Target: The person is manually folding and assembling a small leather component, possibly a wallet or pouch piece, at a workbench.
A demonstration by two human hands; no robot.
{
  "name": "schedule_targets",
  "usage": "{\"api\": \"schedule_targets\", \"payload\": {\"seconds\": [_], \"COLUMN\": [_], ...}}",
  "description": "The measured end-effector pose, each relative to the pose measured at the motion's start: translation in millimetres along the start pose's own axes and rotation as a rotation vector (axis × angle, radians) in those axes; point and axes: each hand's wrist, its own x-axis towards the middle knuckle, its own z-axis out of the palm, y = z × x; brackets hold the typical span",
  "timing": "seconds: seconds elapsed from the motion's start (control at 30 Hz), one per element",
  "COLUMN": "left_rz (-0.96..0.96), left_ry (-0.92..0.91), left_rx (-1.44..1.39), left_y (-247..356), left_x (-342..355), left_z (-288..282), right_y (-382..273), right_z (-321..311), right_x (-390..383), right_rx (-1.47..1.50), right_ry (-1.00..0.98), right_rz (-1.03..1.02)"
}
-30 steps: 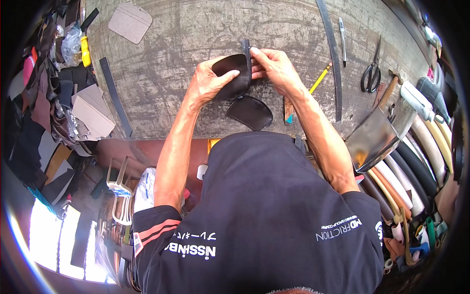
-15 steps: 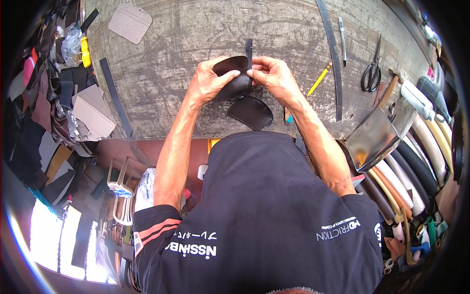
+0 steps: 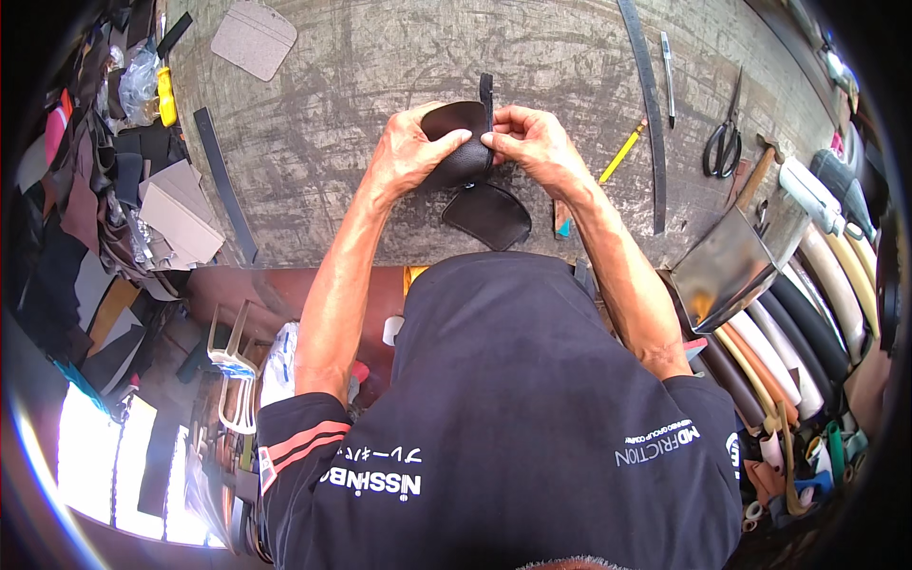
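Observation:
Over the worn table, my left hand is closed on a curved black leather piece, with its thumb pressed on the inner face. My right hand pinches the piece's right edge, where a narrow black strip runs along it and sticks up past the far end. The strip looks like a zipper, but its details are too small to tell. A second black leather piece, flat with a rounded edge, lies just below and seems to meet the curved one. The fingertips behind the leather are hidden.
On the table lie a grey-brown card shape, a yellow pencil, a long dark strip, a pen and scissors. A hammer and metal box sit right; leather scraps pile left.
Both hands and the leather piece have shifted very slightly right and up in the picture. The grip looks the same in both frames.

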Motion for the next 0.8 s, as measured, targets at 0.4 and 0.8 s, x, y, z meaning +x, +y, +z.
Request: {"api": "schedule_targets", "payload": {"seconds": [0.4,0.8], "left_rz": [-0.024,-0.030], "left_ry": [-0.049,-0.092], "left_rx": [-0.002,0.030], "left_y": [4.9,3.2], "left_x": [2.5,6.5], "left_z": [-2.8,-5.7], "right_y": [-3.8,-11.6], "right_z": [-8.0,-9.6], "right_x": [3.9,6.8], "right_rx": [0.022,-0.053], "right_ry": [-0.058,-0.093], "right_rz": [0.085,0.127]}}
